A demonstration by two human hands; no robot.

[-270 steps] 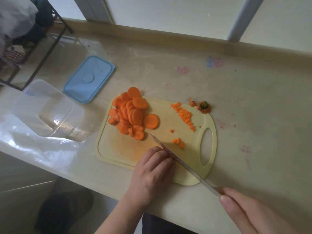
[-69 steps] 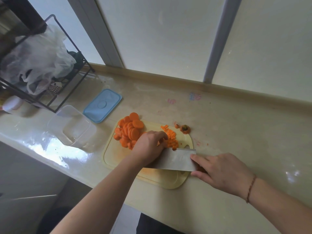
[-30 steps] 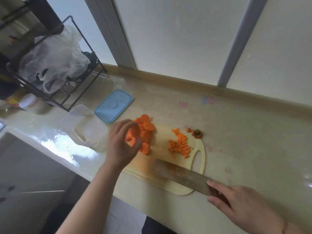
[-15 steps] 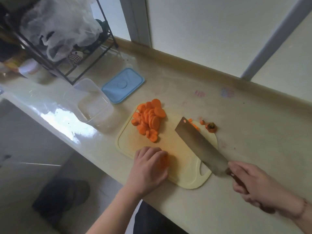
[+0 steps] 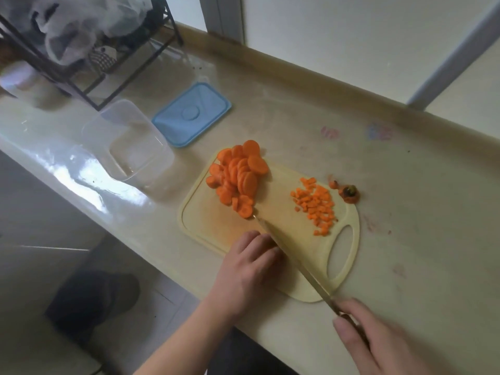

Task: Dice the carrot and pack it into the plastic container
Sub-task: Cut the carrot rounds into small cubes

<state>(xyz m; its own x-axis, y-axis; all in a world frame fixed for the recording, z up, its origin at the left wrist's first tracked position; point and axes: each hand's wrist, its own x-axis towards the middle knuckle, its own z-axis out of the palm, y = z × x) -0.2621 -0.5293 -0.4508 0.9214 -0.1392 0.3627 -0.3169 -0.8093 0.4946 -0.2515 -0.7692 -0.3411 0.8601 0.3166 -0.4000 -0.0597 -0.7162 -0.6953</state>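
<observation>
My left hand [image 5: 247, 262] rests knuckles-up on the near part of the pale yellow plastic cutting board [image 5: 213, 223], fingers curled down against its surface; what lies beneath them is hidden, so I cannot tell whether they hold anything. My right hand [image 5: 378, 345] grips the handle of the knife [image 5: 292, 259], fingers wrapped round it. The thin steel blade is seen edge-on and runs diagonally across the board, just beside my left knuckles, its tip near the sliced carrot rounds [image 5: 238, 175]. These flat orange discs lie heaped at the board's far left corner. The diced carrot [image 5: 315, 204], small angular bits, is scattered on the board's right side near the oval handle slot. The carrot top [image 5: 350, 194] sits on the bench [image 5: 419, 212], touching the board's far right edge. The clear rectangular plastic container [image 5: 127, 147] stands left of the board, with nothing orange in it. Its blue rounded lid [image 5: 192, 117] lies flat beyond. A black wire rack [image 5: 81, 63] holds crumpled plastic bags.
</observation>
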